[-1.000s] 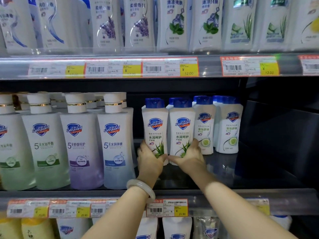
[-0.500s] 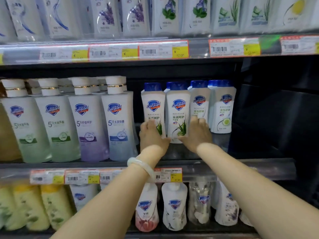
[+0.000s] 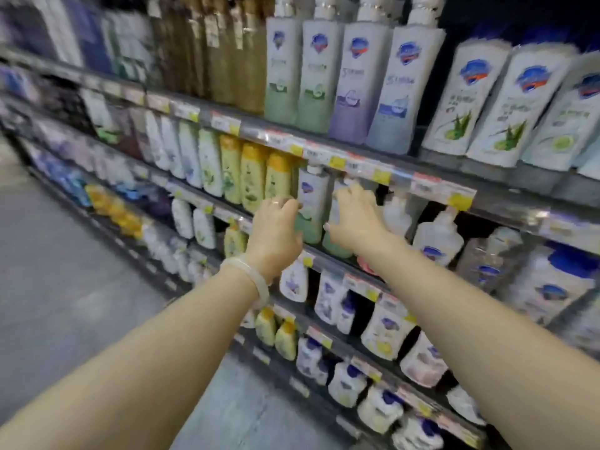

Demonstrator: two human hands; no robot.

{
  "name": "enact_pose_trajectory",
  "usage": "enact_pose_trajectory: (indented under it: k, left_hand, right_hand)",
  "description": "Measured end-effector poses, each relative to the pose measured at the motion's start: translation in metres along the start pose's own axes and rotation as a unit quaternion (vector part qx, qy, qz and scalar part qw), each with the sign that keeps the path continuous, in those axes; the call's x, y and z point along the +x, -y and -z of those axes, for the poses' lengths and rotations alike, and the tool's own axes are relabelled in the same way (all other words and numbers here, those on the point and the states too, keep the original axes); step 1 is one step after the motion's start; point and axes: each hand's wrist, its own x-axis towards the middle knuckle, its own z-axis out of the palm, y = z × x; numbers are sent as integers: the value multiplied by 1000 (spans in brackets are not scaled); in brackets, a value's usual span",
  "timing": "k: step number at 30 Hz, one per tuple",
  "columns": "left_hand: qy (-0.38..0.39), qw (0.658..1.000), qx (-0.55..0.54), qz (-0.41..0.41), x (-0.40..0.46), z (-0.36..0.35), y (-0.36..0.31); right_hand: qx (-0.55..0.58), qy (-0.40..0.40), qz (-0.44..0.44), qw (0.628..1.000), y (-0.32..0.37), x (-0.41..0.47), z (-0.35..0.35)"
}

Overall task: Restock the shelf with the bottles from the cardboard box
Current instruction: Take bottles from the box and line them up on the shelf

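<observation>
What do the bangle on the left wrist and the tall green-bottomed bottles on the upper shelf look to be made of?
Bangle: pale, milky, smooth ring, seemingly jade or glass; blur leaves it open.
Tall green-bottomed bottles: likely glossy plastic, frosted white fading to translucent green, with printed labels.

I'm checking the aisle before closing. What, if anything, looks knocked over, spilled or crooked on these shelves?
Nothing stands out. The bottles stand upright in rows, and the tilt comes from the camera angle. Both the left hand and right hand reach toward green bottles on a lower shelf. The picture is blurred, so small faults could be missed.
</observation>
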Motion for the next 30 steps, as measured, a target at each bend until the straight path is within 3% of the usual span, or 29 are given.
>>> enact_pose_trajectory:
  k: [6,14,22,30]
  left_hand:
    - [6,990,42,135,-57,53,124]
    - [38,965,69,249,-117,108,291]
    - [98,956,73,266,-115,133,446]
    - [156,958,52,233,-37,108,557]
  right_hand:
    - [35,96,114,988,132,-3,-65]
    - [33,183,203,961,304,18,-151]
    - [42,239,195,950,442,60,-240]
    - [53,272,129,952,495,152,-316]
